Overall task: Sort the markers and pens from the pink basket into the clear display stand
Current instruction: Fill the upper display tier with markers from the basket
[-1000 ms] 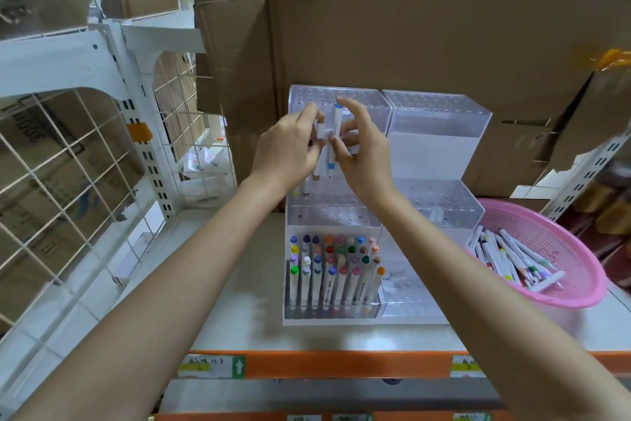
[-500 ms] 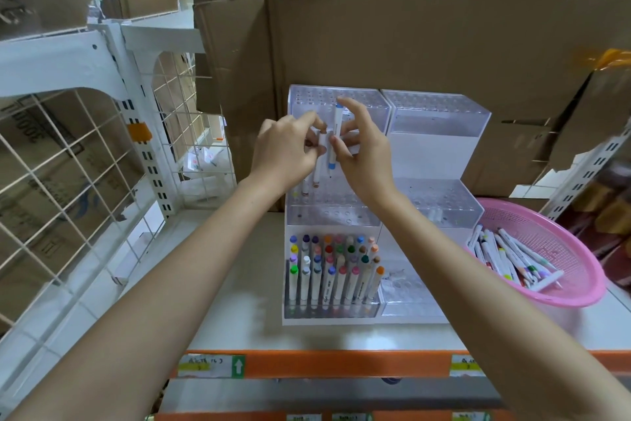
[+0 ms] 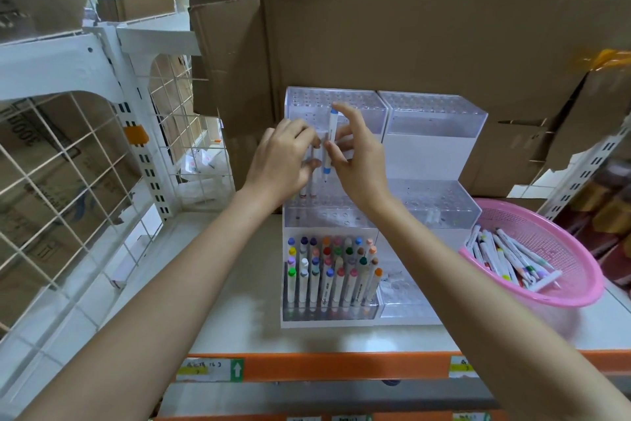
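Note:
The clear display stand (image 3: 433, 127) rises in three tiers against the cardboard. Its front left tier holds several markers (image 3: 333, 270) with coloured caps, standing upright. Above the middle left tier, my right hand (image 3: 355, 161) pinches a white marker with blue ends (image 3: 328, 147), held upright. Beside it my left hand (image 3: 283, 161) grips two white markers (image 3: 309, 181), their tips just above the tier's holes. The pink basket (image 3: 560, 297) at the right holds several loose markers (image 3: 505, 257).
Large cardboard boxes (image 3: 392, 31) stand behind the stand. A white wire-grid rack (image 3: 75, 161) fills the left. The shelf has an orange front edge (image 3: 341, 366) with paper labels. The stand's right-hand tiers hold almost nothing.
My left hand has shifted slightly lower and left with its markers. The right hand still holds the blue-ended marker upright in nearly the same place.

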`<state>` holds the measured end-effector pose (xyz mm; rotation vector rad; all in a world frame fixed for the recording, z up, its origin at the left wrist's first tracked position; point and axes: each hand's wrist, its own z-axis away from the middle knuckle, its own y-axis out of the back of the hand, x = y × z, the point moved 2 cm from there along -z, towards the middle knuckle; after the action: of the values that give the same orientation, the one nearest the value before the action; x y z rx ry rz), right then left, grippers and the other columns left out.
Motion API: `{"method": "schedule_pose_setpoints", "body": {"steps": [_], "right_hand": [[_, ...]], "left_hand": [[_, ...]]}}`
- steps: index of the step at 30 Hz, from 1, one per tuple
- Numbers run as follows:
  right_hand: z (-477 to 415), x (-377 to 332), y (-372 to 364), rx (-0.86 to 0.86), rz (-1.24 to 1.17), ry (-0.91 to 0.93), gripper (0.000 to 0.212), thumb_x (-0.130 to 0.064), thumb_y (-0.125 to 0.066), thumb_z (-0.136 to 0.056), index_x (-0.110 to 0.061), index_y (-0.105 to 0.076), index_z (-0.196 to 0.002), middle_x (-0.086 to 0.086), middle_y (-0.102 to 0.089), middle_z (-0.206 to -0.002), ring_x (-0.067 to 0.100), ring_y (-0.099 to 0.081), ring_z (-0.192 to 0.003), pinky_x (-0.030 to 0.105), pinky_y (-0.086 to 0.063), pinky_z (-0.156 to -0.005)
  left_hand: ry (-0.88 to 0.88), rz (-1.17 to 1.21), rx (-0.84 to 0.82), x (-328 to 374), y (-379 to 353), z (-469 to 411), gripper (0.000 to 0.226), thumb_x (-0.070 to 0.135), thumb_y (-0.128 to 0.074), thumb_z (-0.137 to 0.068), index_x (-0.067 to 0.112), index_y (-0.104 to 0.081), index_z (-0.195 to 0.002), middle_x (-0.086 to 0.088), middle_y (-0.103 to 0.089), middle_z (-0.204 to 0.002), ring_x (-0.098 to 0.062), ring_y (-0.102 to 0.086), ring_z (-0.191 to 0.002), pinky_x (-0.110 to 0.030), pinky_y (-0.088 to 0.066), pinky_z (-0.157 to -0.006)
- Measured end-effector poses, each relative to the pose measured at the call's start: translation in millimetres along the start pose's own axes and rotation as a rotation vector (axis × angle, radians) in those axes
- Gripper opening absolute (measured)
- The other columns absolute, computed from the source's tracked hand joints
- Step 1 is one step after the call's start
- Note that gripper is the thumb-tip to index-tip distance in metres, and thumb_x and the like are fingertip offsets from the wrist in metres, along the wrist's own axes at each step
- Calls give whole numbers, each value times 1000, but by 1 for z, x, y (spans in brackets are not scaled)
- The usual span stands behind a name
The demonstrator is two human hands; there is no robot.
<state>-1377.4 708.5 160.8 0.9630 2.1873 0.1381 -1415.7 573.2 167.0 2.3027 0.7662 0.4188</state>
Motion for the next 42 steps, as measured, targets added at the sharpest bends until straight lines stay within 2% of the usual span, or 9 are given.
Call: {"method": "schedule_pose_setpoints", "body": {"steps": [5,10,16,28,33,42], "right_hand": [[1,-1,-1,-13,40,-7,50,-4,-63,-89,-20,-46,-133,2,-58,-84,11,-62,-72,31,-56,-67],[5,1,-4,-48,69,8,53,-3,-62,-88,-23,-44,-134,1,-57,-85,11,-61,-71,35,-56,-68],[8,3,-7,-89,136,14,53,-5,-64,-87,-22,-42,-132,3,-58,-82,14,-61,-67,39,-56,-66],[-1,-5,6,-179,167,-7,47,-5,-67,-86,-12,-44,-126,11,-61,-73,22,-61,-63,38,-54,-65],[-10,-8,11,-262,176,-34,46,-2,-68,-84,-14,-44,-122,12,-62,-74,22,-61,-63,39,-55,-68],[6,-2,3,-213,227,-6,42,-4,-68,-85,-10,-45,-120,8,-61,-73,21,-61,-65,35,-54,-65]], "left_hand": [[-7,17,18,1,-1,4,28,11,-78,-72,8,-63,-94,-7,-57,-96,-24,-58,-90,-33,-42,-74],[-25,-34,18,0,1,8,32,14,-79,-72,9,-63,-99,-6,-59,-99,-24,-57,-93,-32,-41,-75],[-34,-60,14,-1,4,12,45,14,-76,-73,8,-60,-116,-8,-60,-107,-27,-58,-99,-37,-45,-79],[-28,-44,23,0,4,15,34,5,-71,-75,8,-64,-108,-8,-59,-104,-27,-57,-96,-37,-47,-77],[-9,-18,45,3,3,14,29,1,-69,-75,5,-64,-104,-11,-59,-99,-28,-57,-91,-38,-48,-77],[-19,-39,46,2,5,15,31,1,-64,-76,7,-64,-106,-10,-59,-97,-29,-57,-90,-39,-47,-75]]}}
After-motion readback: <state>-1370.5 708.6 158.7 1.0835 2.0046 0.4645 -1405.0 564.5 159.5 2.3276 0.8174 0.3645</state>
